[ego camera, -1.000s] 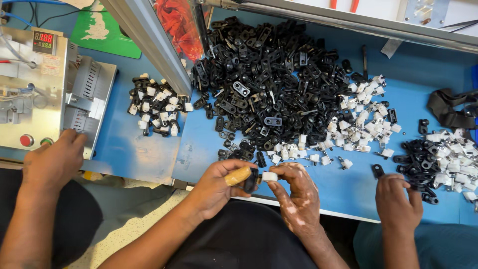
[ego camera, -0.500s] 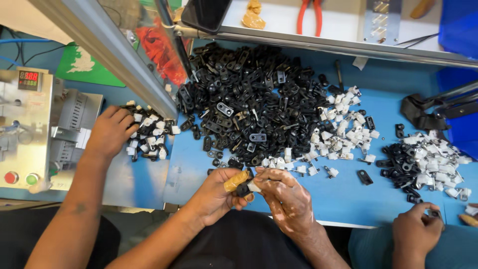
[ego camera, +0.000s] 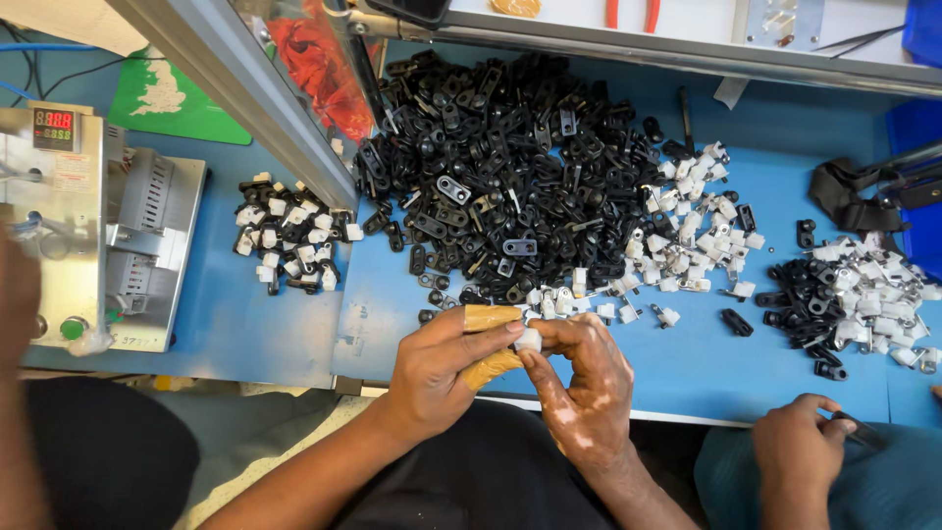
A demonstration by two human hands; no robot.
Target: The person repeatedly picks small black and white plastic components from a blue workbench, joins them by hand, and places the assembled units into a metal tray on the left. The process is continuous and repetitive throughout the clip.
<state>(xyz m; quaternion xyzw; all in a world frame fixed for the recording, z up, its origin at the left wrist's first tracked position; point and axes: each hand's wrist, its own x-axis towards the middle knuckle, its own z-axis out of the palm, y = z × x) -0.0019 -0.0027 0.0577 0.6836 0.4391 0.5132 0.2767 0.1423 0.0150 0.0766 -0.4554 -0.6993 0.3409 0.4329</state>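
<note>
Clearly most of the sorting and fitting lies ahead: the big heap of black clips [ego camera: 510, 167] is still tall and tangled across the blue surface [ego camera: 687, 353], with a looser scatter of white caps [ego camera: 687, 231] along its right and lower edge. What looks finished is small by comparison: a little pile of joined black-and-white pieces [ego camera: 289, 245] to the left of the slanting metal bar [ego camera: 235, 79], and a second mixed pile [ego camera: 863, 304] far to the right.

At the near edge of the surface, the left hand [ego camera: 442, 368] and the right hand [ego camera: 579, 383] meet over one white cap [ego camera: 528, 340]. Both sets of fingers are clenched on it, pinching from either side; the left thumb and forefinger wear tan tape wraps [ego camera: 491, 317]. Whether a black clip sits beneath the cap I cannot tell, since the fingers cover it.

As for materials, the clips are moulded plastic, flat and glossy, with slots and holes; the caps are blocky, matte and white. A grey metal machine with a red digital display [ego camera: 59, 196] stands on the left, smooth and boxy. Another person's hand [ego camera: 795, 442] rests low on the right.
</note>
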